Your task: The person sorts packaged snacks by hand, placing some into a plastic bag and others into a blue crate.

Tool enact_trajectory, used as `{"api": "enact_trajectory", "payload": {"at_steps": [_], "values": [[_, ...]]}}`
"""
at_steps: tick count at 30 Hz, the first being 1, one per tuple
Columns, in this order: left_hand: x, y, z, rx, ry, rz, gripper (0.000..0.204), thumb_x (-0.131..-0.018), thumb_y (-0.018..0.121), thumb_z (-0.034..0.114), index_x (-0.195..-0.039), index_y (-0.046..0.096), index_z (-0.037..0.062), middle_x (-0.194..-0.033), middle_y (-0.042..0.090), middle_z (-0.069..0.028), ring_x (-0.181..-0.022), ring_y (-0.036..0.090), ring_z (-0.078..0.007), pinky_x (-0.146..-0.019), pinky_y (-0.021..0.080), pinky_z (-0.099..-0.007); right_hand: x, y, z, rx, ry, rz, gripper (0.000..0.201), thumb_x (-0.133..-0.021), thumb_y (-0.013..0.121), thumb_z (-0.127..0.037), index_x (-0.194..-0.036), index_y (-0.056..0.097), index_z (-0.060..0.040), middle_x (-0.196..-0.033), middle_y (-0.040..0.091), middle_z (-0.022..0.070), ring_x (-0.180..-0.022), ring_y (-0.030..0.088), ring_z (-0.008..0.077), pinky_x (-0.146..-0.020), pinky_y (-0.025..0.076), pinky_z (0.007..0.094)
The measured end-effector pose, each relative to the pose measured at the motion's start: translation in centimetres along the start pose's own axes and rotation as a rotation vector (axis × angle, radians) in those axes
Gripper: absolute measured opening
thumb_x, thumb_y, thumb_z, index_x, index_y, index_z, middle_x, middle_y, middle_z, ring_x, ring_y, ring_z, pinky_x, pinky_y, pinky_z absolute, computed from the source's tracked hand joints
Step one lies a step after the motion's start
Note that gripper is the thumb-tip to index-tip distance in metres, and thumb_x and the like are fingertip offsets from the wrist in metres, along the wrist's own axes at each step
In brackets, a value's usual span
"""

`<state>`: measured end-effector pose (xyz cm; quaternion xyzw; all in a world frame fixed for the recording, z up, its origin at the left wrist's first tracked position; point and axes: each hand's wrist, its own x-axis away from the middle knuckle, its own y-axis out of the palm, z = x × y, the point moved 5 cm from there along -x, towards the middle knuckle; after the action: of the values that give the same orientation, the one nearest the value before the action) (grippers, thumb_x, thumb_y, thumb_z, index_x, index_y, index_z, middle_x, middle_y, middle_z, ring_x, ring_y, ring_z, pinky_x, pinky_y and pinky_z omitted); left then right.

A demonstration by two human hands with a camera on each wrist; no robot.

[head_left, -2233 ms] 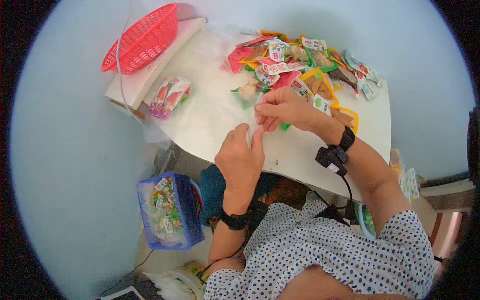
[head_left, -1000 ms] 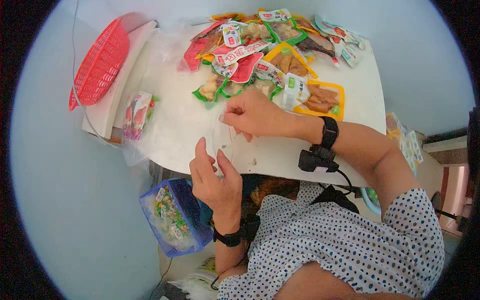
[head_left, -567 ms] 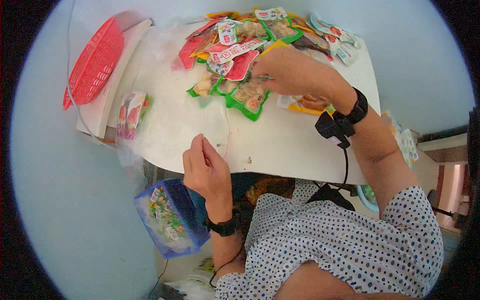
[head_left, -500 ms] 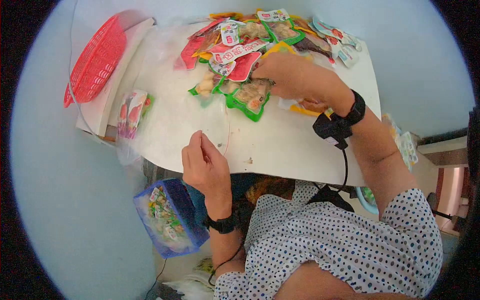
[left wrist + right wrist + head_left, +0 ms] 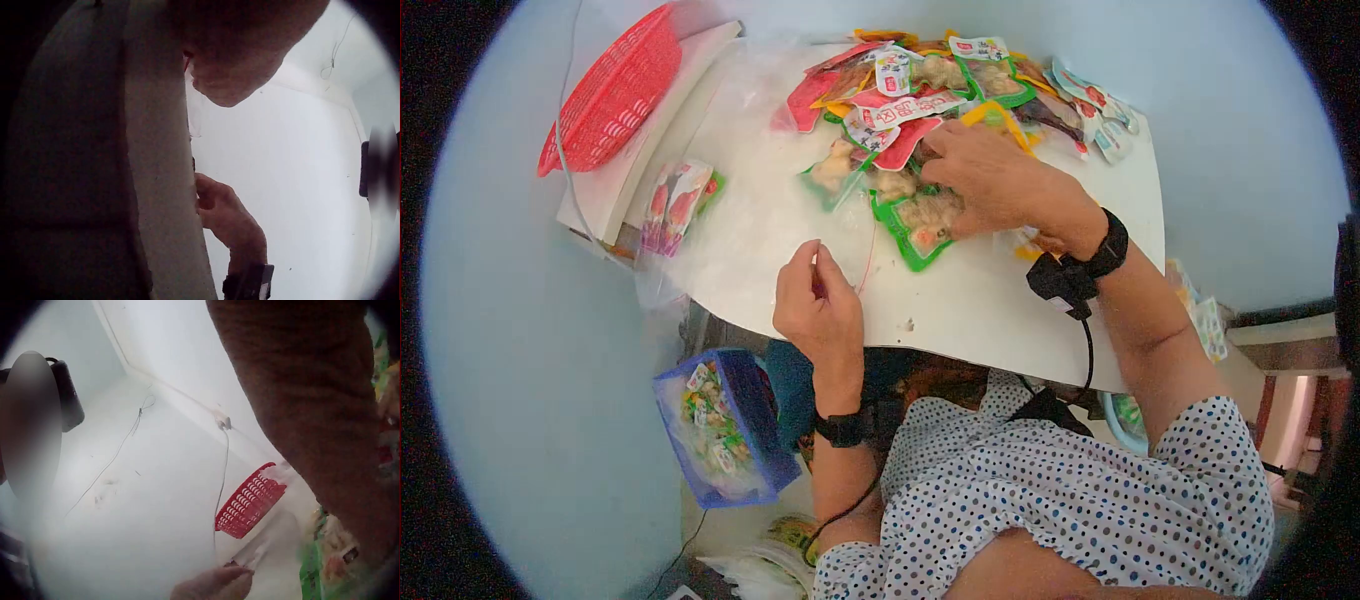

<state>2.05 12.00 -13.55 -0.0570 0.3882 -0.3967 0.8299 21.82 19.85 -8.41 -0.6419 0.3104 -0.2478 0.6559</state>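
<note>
The left hand pinches the edge of a clear plastic bag, which lies over the table near its front. A thin red line runs along the bag's right side. In the right wrist view, the left hand holds the clear film at its fingertips. The right hand reaches over the front of the packet pile, its bent fingers and thumb gripping a green-edged packet of pale food. More green-edged packets lie just left of it. The left wrist view shows the right hand beyond the table edge.
Red, yellow and green packets are heaped at the back of the table. A red basket leans on a white box at the left, near purple packets. Below stands a blue crate of small packets.
The right hand has left the bag and moved to the packets, and the green-edged packet under it has slid slightly toward the person. The left hand stays near the table's front with its fingertips closed together.
</note>
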Motion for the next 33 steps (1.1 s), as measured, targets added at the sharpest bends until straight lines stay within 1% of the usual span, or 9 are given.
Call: {"api": "enact_trajectory", "payload": {"at_steps": [3, 7, 13, 16, 19, 22, 25, 31, 33], "values": [[-0.2, -0.1, -0.5, 0.022, -0.105, -0.016, 0.011, -0.084, 0.066, 0.007, -0.093, 0.070, 0.0012, -0.078, 0.068, -0.0098, -0.060, 0.061, -0.0148, -0.058, 0.049, -0.0280, 0.0, -0.2, -0.5, -0.081, -0.073, 0.022, 0.045, -0.058, 0.077, -0.024, -0.093, 0.057, -0.0031, -0.100, 0.053, 0.0138, -0.101, 0.051, 0.0310, -0.082, 0.045, 0.0418], [0.0, 0.1, -1.1, 0.077, -0.077, 0.005, 0.012, -0.085, 0.066, 0.008, -0.094, 0.070, 0.0008, -0.074, 0.067, -0.0086, -0.059, 0.058, -0.0126, -0.057, 0.048, -0.0273, 0.3, -0.1, -0.6, -0.133, -0.120, 0.107, 0.045, -0.059, 0.075, -0.028, -0.092, 0.054, -0.0036, -0.098, 0.055, 0.0141, -0.099, 0.053, 0.0314, -0.083, 0.043, 0.0416], [0.1, 0.1, -1.2, 0.107, -0.082, 0.001, 0.012, -0.085, 0.067, 0.008, -0.094, 0.070, 0.0007, -0.072, 0.065, -0.0078, -0.058, 0.056, -0.0113, -0.055, 0.045, -0.0269, 0.2, -0.8, -0.9, -0.149, -0.073, 0.048, 0.043, -0.061, 0.072, -0.029, -0.091, 0.055, -0.0031, -0.091, 0.057, 0.0145, -0.090, 0.056, 0.0324, -0.079, 0.043, 0.0432], [0.1, 0.1, -1.2, 0.136, -0.108, 0.003, 0.012, -0.085, 0.067, 0.009, -0.094, 0.070, 0.0012, -0.071, 0.065, -0.0070, -0.057, 0.055, -0.0109, -0.054, 0.045, -0.0268, 0.1, -1.3, -1.2, -0.138, 0.025, -0.076, 0.043, -0.062, 0.073, -0.030, -0.090, 0.055, -0.0024, -0.090, 0.058, 0.0149, -0.086, 0.058, 0.0331, -0.075, 0.045, 0.0439], [0.2, 0.2, -1.3, 0.126, -0.118, -0.007, 0.012, -0.085, 0.067, 0.009, -0.094, 0.070, 0.0016, -0.071, 0.065, -0.0066, -0.058, 0.055, -0.0107, -0.054, 0.045, -0.0268, -0.1, -1.0, -1.4, -0.288, 0.000, -0.034, 0.043, -0.066, 0.073, -0.034, -0.089, 0.056, -0.0028, -0.091, 0.060, 0.0148, -0.086, 0.060, 0.0336, -0.073, 0.046, 0.0430], [0.2, 0.1, -1.1, 0.120, -0.115, -0.015, 0.012, -0.085, 0.067, 0.009, -0.094, 0.070, 0.0018, -0.071, 0.065, -0.0067, -0.058, 0.056, -0.0108, -0.054, 0.045, -0.0268, 0.0, -1.3, -1.7, -0.241, 0.003, 0.033, 0.043, -0.068, 0.074, -0.037, -0.094, 0.060, -0.0049, -0.093, 0.061, 0.0141, -0.089, 0.061, 0.0326, -0.074, 0.047, 0.0425], [0.2, 0.0, -1.0, 0.130, -0.117, -0.013, 0.013, -0.085, 0.067, 0.010, -0.094, 0.070, 0.0019, -0.072, 0.066, -0.0073, -0.058, 0.057, -0.0111, -0.055, 0.046, -0.0268, 0.0, -1.7, -1.9, -0.215, 0.019, 0.065, 0.044, -0.073, 0.072, -0.035, -0.104, 0.064, -0.0049, -0.091, 0.065, 0.0178, -0.089, 0.063, 0.0358, -0.077, 0.050, 0.0473], [0.2, 0.2, -1.1, 0.131, -0.104, -0.016, 0.013, -0.085, 0.067, 0.010, -0.095, 0.071, 0.0026, -0.073, 0.067, -0.0082, -0.059, 0.059, -0.0119, -0.056, 0.047, -0.0270, 0.0, -1.2, -2.2, -0.156, 0.055, -0.022, 0.035, -0.076, 0.068, -0.033, -0.096, 0.067, -0.0045, -0.091, 0.064, 0.0194, -0.090, 0.063, 0.0355, -0.077, 0.052, 0.0466], [0.3, 0.3, -1.2, 0.120, -0.114, -0.024, 0.012, -0.085, 0.067, 0.010, -0.095, 0.071, 0.0028, -0.074, 0.067, -0.0083, -0.059, 0.059, -0.0121, -0.056, 0.047, -0.0273, -0.1, -0.8, -2.4, -0.091, 0.070, -0.064, 0.039, -0.074, 0.070, -0.028, -0.106, 0.065, -0.0065, -0.097, 0.061, 0.0174, -0.095, 0.060, 0.0339, -0.078, 0.050, 0.0441]]}}
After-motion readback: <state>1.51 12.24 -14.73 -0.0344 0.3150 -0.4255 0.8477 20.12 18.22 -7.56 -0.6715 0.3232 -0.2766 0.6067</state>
